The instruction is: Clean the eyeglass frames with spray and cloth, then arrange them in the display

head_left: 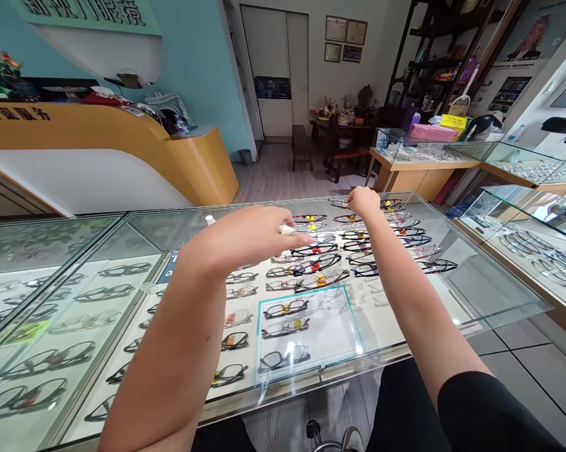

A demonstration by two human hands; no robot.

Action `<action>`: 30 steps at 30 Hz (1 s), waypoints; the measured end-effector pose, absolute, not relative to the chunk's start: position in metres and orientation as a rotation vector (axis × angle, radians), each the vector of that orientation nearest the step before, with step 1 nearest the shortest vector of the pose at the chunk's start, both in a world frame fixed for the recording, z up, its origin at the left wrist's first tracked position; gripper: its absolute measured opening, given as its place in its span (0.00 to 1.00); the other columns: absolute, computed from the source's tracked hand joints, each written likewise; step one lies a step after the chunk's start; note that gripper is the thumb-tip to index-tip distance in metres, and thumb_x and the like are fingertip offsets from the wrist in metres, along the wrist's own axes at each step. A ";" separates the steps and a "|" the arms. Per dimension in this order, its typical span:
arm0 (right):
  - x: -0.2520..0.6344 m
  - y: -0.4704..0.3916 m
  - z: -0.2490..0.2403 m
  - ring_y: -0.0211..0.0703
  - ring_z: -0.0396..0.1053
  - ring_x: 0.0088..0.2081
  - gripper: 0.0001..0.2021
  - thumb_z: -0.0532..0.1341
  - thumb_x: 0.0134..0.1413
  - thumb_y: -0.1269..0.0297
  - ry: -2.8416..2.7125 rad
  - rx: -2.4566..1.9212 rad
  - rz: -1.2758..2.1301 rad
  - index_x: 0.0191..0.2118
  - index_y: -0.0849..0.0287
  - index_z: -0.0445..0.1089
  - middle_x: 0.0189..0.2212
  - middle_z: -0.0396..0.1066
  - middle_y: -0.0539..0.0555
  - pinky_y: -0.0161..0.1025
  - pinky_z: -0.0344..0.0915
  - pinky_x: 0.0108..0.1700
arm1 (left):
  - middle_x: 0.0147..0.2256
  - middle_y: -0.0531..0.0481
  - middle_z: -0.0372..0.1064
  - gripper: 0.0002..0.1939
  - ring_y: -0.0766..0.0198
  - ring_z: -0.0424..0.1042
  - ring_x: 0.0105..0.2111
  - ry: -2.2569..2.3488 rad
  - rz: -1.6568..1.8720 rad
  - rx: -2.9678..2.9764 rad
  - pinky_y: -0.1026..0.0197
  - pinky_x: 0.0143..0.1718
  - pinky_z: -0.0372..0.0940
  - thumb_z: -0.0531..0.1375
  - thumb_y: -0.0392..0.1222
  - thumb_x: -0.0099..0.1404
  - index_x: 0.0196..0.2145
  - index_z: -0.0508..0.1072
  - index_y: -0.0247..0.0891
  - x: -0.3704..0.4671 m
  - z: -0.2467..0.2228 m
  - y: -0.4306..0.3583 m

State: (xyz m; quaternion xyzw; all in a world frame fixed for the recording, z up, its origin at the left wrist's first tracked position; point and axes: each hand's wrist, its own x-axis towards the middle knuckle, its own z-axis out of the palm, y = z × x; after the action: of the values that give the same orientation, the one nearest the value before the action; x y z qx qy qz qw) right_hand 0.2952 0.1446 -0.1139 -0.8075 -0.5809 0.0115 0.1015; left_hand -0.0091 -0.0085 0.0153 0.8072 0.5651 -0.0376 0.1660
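My left hand reaches across the glass display case, fingers curled around a small white wad that looks like tissue or cloth. Beyond it, at the case's far side, my right hand is closed. Its fingertips are by a pair of eyeglasses, and what they pinch is hidden. Several rows of eyeglasses lie between and below my arms, some with red or yellow tags. Nearest me, more eyeglasses rest on a white, teal-bordered mat. A white tip shows behind my left forearm.
Another glass case adjoins on the left, with more frames inside. Glass cases also stand at the right. A curved wooden counter is at the far left. Behind are a bench, a dark table and a bin.
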 end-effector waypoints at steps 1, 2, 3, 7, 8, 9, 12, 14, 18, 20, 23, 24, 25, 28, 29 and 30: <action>0.297 0.147 -0.118 0.59 0.82 0.62 0.14 0.68 0.68 0.72 -1.715 -2.401 0.042 0.53 0.54 0.88 0.58 0.84 0.68 0.47 0.74 0.62 | 0.43 0.41 0.87 0.41 0.41 0.83 0.45 1.615 -0.102 2.299 0.52 0.42 0.67 0.58 0.76 0.66 0.63 0.81 0.46 -0.009 0.015 -0.009; 0.299 0.148 -0.122 0.59 0.82 0.62 0.14 0.69 0.67 0.73 -1.717 -2.416 0.048 0.54 0.55 0.88 0.58 0.84 0.68 0.47 0.74 0.62 | 0.42 0.41 0.86 0.41 0.41 0.83 0.44 1.619 -0.095 2.298 0.52 0.42 0.67 0.59 0.76 0.65 0.62 0.81 0.46 -0.008 0.015 -0.010; 0.301 0.150 -0.126 0.60 0.82 0.62 0.15 0.69 0.66 0.74 -1.719 -2.430 0.053 0.54 0.56 0.88 0.58 0.84 0.69 0.47 0.74 0.62 | 0.41 0.42 0.86 0.40 0.41 0.83 0.43 1.620 -0.083 2.297 0.53 0.41 0.66 0.59 0.75 0.65 0.61 0.82 0.46 -0.008 0.015 -0.010; 0.302 0.153 -0.134 0.59 0.81 0.63 0.20 0.67 0.66 0.76 -1.739 -2.467 0.039 0.60 0.60 0.84 0.58 0.83 0.71 0.47 0.72 0.64 | 0.38 0.42 0.86 0.38 0.41 0.83 0.41 1.626 -0.037 2.290 0.53 0.39 0.65 0.60 0.75 0.65 0.59 0.83 0.46 -0.007 0.013 -0.010; 0.302 0.154 -0.136 0.59 0.81 0.64 0.21 0.67 0.66 0.76 -1.747 -2.473 0.035 0.62 0.61 0.83 0.58 0.83 0.71 0.48 0.72 0.64 | 0.38 0.42 0.86 0.38 0.41 0.83 0.41 1.633 -0.031 2.286 0.53 0.39 0.65 0.60 0.75 0.64 0.59 0.83 0.46 -0.006 0.013 -0.010; 0.301 0.155 -0.137 0.59 0.80 0.64 0.21 0.67 0.66 0.75 -1.755 -2.479 0.032 0.63 0.61 0.82 0.59 0.83 0.71 0.49 0.71 0.65 | 0.38 0.42 0.86 0.38 0.40 0.83 0.42 1.642 -0.029 2.283 0.53 0.39 0.65 0.61 0.74 0.64 0.58 0.83 0.46 -0.006 0.013 -0.011; 0.301 0.156 -0.139 0.60 0.79 0.65 0.22 0.67 0.66 0.75 -1.778 -2.497 0.038 0.63 0.61 0.81 0.60 0.82 0.71 0.51 0.69 0.67 | 0.40 0.41 0.86 0.36 0.40 0.83 0.43 1.656 -0.032 2.290 0.53 0.38 0.64 0.61 0.73 0.64 0.57 0.84 0.46 -0.005 0.013 -0.012; 0.300 0.157 -0.140 0.59 0.79 0.65 0.21 0.65 0.67 0.76 -1.792 -2.507 0.047 0.63 0.60 0.81 0.61 0.82 0.70 0.52 0.67 0.68 | 0.41 0.41 0.86 0.35 0.40 0.83 0.42 1.657 -0.030 2.295 0.53 0.38 0.64 0.61 0.73 0.64 0.56 0.84 0.46 -0.005 0.013 -0.012; 0.300 0.157 -0.139 0.59 0.78 0.66 0.21 0.64 0.68 0.75 -1.825 -2.513 0.075 0.63 0.59 0.81 0.63 0.81 0.69 0.53 0.65 0.69 | 0.43 0.40 0.87 0.36 0.39 0.83 0.42 1.657 -0.001 2.297 0.52 0.38 0.65 0.62 0.74 0.63 0.56 0.84 0.46 -0.005 0.012 -0.011; 0.301 0.157 -0.138 0.59 0.78 0.66 0.21 0.64 0.68 0.75 -1.841 -2.514 0.088 0.63 0.59 0.80 0.63 0.81 0.69 0.53 0.65 0.69 | 0.45 0.40 0.87 0.37 0.39 0.83 0.43 1.650 0.000 2.306 0.51 0.39 0.66 0.61 0.74 0.63 0.57 0.84 0.47 -0.005 0.011 -0.011; 0.303 0.155 -0.134 0.59 0.78 0.66 0.21 0.64 0.66 0.76 -1.852 -2.524 0.097 0.62 0.59 0.81 0.61 0.82 0.70 0.54 0.65 0.69 | 0.47 0.39 0.87 0.38 0.38 0.83 0.45 1.645 -0.018 2.319 0.50 0.41 0.68 0.60 0.75 0.64 0.59 0.83 0.47 -0.005 0.012 -0.012; 0.304 0.155 -0.133 0.60 0.78 0.65 0.21 0.64 0.65 0.77 -1.852 -2.530 0.099 0.61 0.59 0.81 0.61 0.82 0.70 0.55 0.65 0.69 | 0.47 0.39 0.87 0.39 0.37 0.84 0.46 1.644 -0.022 2.322 0.50 0.42 0.69 0.60 0.75 0.64 0.59 0.83 0.47 -0.005 0.012 -0.012; 0.305 0.155 -0.133 0.60 0.78 0.65 0.21 0.65 0.65 0.77 -1.852 -2.537 0.103 0.60 0.59 0.81 0.60 0.82 0.70 0.55 0.65 0.69 | 0.48 0.39 0.86 0.39 0.37 0.84 0.46 1.643 -0.021 2.325 0.50 0.43 0.69 0.60 0.76 0.64 0.60 0.83 0.47 -0.005 0.012 -0.013; 0.306 0.154 -0.131 0.61 0.79 0.64 0.19 0.66 0.64 0.76 -1.850 -2.561 0.118 0.58 0.58 0.83 0.59 0.82 0.70 0.56 0.64 0.69 | 0.52 0.39 0.86 0.40 0.37 0.83 0.48 1.642 -0.031 2.338 0.50 0.45 0.70 0.59 0.76 0.64 0.60 0.83 0.48 -0.005 0.014 -0.016; 0.306 0.154 -0.132 0.61 0.80 0.64 0.19 0.66 0.64 0.76 -1.851 -2.565 0.119 0.58 0.58 0.83 0.59 0.82 0.69 0.57 0.63 0.69 | 0.53 0.39 0.85 0.40 0.37 0.83 0.49 1.639 -0.042 2.344 0.49 0.45 0.70 0.59 0.76 0.64 0.61 0.82 0.48 -0.005 0.014 -0.016; 0.306 0.154 -0.132 0.60 0.80 0.64 0.19 0.67 0.64 0.76 -1.853 -2.568 0.121 0.57 0.57 0.83 0.59 0.83 0.68 0.57 0.62 0.69 | 0.54 0.39 0.85 0.40 0.37 0.83 0.50 1.636 -0.055 2.349 0.49 0.46 0.71 0.58 0.76 0.65 0.61 0.82 0.48 -0.005 0.015 -0.017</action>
State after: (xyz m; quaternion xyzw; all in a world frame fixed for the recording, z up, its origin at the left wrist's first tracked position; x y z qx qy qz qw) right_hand 0.3059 0.1541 -0.1318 -0.8103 -0.5846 0.0380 -0.0136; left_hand -0.0053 -0.0172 0.0146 0.8125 0.5660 -0.0189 0.1387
